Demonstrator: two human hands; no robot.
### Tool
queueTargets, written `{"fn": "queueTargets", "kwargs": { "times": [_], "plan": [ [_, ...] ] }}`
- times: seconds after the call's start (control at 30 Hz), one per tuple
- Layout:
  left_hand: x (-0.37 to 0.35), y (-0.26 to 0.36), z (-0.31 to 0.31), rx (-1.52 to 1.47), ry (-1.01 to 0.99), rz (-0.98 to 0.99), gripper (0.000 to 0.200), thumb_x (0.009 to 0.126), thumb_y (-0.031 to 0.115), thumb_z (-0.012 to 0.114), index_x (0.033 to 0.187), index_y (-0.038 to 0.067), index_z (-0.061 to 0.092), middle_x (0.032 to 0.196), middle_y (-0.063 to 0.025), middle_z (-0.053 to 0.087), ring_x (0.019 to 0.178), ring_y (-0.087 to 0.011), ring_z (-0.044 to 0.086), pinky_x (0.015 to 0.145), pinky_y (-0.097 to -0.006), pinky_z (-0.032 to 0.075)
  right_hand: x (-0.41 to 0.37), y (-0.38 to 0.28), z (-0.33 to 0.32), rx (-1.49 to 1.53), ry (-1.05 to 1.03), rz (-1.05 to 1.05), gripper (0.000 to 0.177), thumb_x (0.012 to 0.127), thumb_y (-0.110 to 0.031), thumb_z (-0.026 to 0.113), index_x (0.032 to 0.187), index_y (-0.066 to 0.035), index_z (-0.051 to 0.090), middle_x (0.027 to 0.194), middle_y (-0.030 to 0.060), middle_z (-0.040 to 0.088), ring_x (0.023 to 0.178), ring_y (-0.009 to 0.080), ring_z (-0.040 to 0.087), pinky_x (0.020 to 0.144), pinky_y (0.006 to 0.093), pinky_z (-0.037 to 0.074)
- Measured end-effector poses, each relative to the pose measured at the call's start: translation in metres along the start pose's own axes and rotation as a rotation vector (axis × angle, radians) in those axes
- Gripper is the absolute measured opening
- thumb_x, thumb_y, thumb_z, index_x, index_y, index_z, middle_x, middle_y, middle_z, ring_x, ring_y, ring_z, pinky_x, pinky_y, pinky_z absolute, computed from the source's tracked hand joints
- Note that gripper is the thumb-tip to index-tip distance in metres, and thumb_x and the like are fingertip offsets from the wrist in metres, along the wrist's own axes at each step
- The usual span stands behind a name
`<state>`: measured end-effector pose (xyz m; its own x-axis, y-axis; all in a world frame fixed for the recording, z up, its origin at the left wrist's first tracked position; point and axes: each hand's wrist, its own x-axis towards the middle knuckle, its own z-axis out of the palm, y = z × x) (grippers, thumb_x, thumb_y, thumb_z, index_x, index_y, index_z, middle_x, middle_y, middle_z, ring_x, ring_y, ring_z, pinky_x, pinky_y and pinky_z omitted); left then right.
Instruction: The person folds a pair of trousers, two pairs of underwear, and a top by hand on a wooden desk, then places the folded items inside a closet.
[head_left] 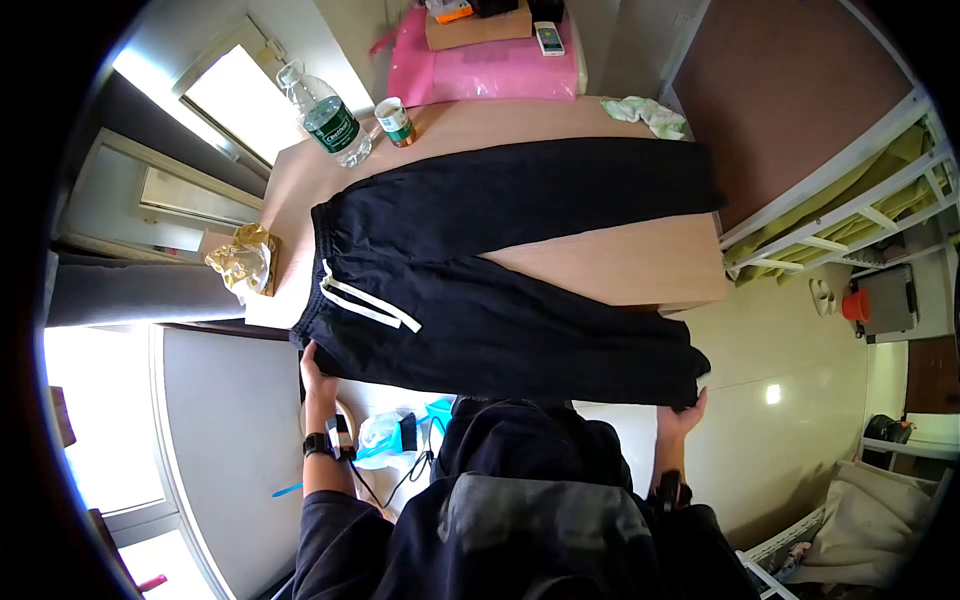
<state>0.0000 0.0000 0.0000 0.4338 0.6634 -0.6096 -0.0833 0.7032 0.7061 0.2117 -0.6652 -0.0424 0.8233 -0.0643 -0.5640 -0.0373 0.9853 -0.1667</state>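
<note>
Black drawstring trousers (520,340) are spread sideways across a wooden table (600,262), waistband to the left and both legs stretching right. A white drawstring (368,302) hangs loose from the waist. At the near corner of the waistband, my left hand (316,375) grips the fabric, its fingers partly under the cloth. My right hand (684,412) holds the hem of the near leg at the lower right. That near leg is held out past the table's front edge, while the far leg lies flat on the tabletop.
A large water bottle (328,118) and a paper cup (396,124) stand at the back left. A gold crumpled packet (246,260) sits at the left edge. Behind are a pink plastic-covered bundle (480,72), a phone (549,39) and a white cloth (648,116). A bunk frame (850,215) rises on the right.
</note>
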Motion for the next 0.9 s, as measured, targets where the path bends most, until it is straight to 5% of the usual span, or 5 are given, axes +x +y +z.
{"fn": "queueTargets", "kwargs": {
  "times": [0.37,0.6,0.73,0.83,0.9],
  "plan": [
    [-0.012,0.026,0.005,-0.130,-0.050,-0.077,0.027,0.088,0.021,0.062,0.104,0.000,0.065,0.107,-0.0147,0.069,0.097,-0.0288,0.067,0.093,-0.0426,0.051,-0.097,-0.061,0.107,-0.842,0.102,-0.740,0.028,0.087,-0.014,0.063,0.109,0.002,0.057,0.106,0.0163,0.064,0.090,0.0267,0.066,0.081,0.0374,0.057],
    [-0.007,-0.011,-0.025,-0.093,0.124,-0.158,0.024,0.088,0.017,0.064,0.106,0.002,0.066,0.106,-0.0137,0.069,0.094,-0.0288,0.068,0.092,-0.0419,0.052,0.004,-0.094,-0.029,-1.074,0.546,-0.292,0.017,0.083,-0.019,0.066,0.092,-0.006,0.061,0.078,0.0059,0.062,0.060,0.0163,0.058,0.045,0.0286,0.046],
    [-0.006,-0.023,-0.019,-0.075,0.157,-0.127,0.023,0.087,0.016,0.065,0.105,0.001,0.066,0.104,-0.0136,0.070,0.092,-0.0280,0.068,0.091,-0.0387,0.053,0.038,-0.081,-0.029,-1.173,0.615,-0.219,0.018,0.080,-0.017,0.068,0.087,-0.003,0.060,0.078,0.0060,0.061,0.056,0.0161,0.056,0.044,0.0275,0.045],
    [-0.030,-0.008,0.002,-0.062,0.112,-0.013,0.023,0.087,0.015,0.064,0.104,-0.001,0.066,0.101,-0.0135,0.070,0.091,-0.0266,0.068,0.089,-0.0367,0.054,0.064,-0.068,0.000,-1.202,0.692,-0.428,0.020,0.082,-0.012,0.066,0.094,0.000,0.056,0.085,0.0074,0.059,0.067,0.0177,0.056,0.053,0.0310,0.048],
    [-0.042,0.010,0.005,-0.016,0.101,0.012,0.024,0.087,0.015,0.064,0.104,-0.002,0.065,0.101,-0.0133,0.070,0.090,-0.0253,0.068,0.086,-0.0349,0.054,0.074,-0.027,0.029,-1.639,0.324,-1.181,0.024,0.084,-0.006,0.062,0.103,0.002,0.051,0.097,0.0099,0.055,0.084,0.0194,0.055,0.068,0.0335,0.048]
  ]
}}
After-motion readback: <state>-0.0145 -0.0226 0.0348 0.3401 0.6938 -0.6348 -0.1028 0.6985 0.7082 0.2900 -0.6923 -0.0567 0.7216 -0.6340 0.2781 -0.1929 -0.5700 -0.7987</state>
